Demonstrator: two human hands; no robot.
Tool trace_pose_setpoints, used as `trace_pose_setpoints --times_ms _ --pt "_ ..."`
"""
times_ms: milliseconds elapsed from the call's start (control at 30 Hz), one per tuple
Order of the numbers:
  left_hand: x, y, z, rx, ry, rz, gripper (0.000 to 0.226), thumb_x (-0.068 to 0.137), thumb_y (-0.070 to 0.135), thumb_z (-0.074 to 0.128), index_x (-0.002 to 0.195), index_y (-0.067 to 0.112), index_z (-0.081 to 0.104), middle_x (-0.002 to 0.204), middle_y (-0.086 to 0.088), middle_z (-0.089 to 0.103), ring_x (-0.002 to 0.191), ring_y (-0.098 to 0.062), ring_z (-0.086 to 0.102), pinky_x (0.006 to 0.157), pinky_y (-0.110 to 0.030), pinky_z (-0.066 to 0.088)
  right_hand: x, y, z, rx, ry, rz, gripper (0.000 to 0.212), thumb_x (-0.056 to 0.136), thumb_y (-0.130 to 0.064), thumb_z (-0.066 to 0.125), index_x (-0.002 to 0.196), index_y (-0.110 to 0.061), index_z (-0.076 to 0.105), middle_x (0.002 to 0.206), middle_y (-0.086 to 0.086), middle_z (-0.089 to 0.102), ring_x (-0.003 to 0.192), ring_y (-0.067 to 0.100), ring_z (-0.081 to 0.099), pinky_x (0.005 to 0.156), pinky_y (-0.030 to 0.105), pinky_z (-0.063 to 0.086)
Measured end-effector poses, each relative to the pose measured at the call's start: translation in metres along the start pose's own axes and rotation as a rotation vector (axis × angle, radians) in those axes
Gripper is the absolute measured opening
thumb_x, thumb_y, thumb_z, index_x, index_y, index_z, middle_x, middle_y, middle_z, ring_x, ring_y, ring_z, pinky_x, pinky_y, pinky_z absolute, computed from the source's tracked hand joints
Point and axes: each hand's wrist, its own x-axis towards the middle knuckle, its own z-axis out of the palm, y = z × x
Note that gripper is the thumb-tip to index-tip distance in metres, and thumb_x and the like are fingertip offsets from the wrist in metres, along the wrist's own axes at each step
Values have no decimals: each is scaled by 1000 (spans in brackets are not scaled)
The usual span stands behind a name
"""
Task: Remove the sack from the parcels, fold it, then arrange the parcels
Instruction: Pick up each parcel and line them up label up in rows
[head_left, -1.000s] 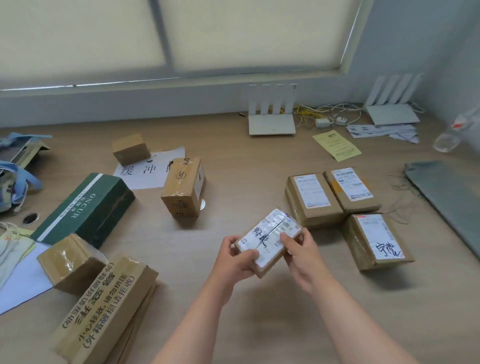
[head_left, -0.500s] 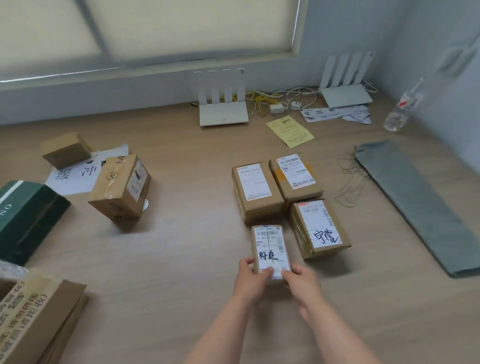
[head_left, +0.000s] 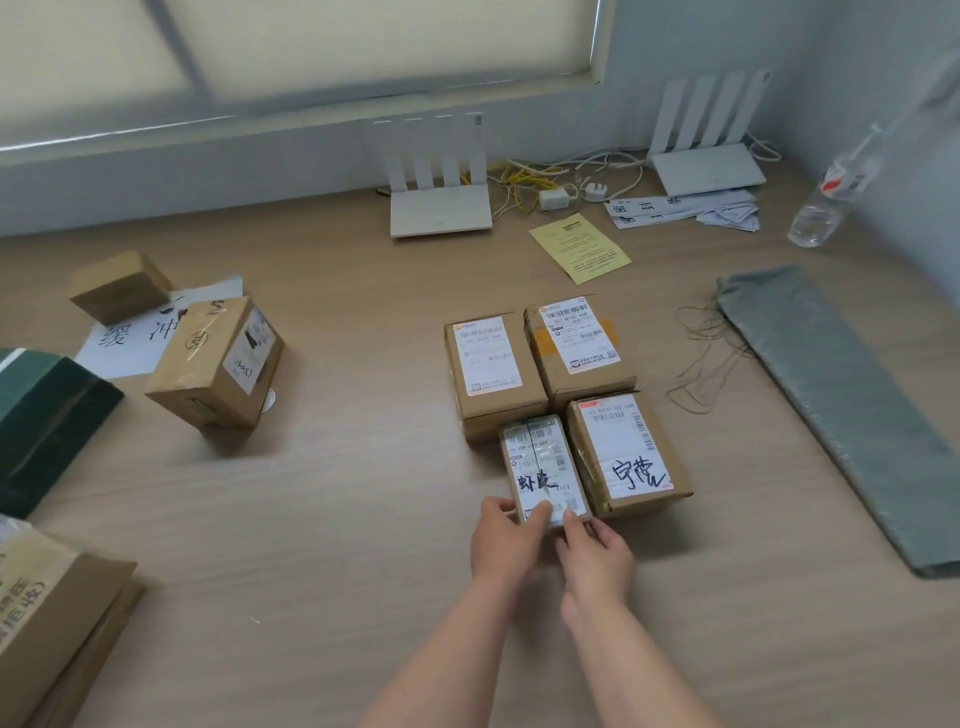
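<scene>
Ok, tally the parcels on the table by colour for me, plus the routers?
Brown cardboard parcels: 7, four grouped, three at left
Green parcels: 1
White routers: 2
Total: 10

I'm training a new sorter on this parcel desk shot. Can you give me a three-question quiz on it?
1. True or false: the folded sack lies on top of the parcels.
2. How many parcels form the tidy group, counting the small parcel?
3. Which hand touches the small parcel: A left hand only, B right hand only, C both?

Key: 1 false, it lies apart on the desk to their right; 2 four; 3 C.
</scene>
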Motion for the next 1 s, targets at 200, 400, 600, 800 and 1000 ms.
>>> trace_pose_setpoints --times_ms 200,400,600,800,1000 --pt "-3 -15 -12 -68 -79 -22 72 66 71 63 120 29 43 115 1 63 103 -24 69 94 -42 55 -15 -2 -1 89 -43 120 24 96 -8 65 115 3 56 84 13 61 75 20 62 64 27 60" --pt "-13 -30 -77 -127 -29 64 29 89 37 63 116 35 52 102 4 65 80 -15 63 80 -37 55 -53 13 21 -81 -127 218 18 96 -26 68 95 -8 65 89 10 64 78 21 61 70 34 53" --pt "-23 -36 -184 -198 97 148 28 93 21 60 119 31 58 100 6 65 78 -5 59 58 -7 42 -102 45 79 -139 -121 162 19 98 -21 63 113 -9 61 92 6 60 75 17 58 64 30 46" --pt "-36 -58 -295 -205 187 195 33 93 22 59 123 36 57 111 12 63 95 0 61 74 -19 48 -174 93 148 -251 -378 238 13 97 -22 65 103 -11 64 100 10 65 86 24 61 71 34 49" --pt "-45 -99 -416 -165 379 206 29 94 23 60 118 38 57 113 12 63 104 -5 59 93 -35 51 -255 155 211 -476 -648 239 11 96 -22 65 102 -14 64 108 8 69 99 26 65 82 39 52"
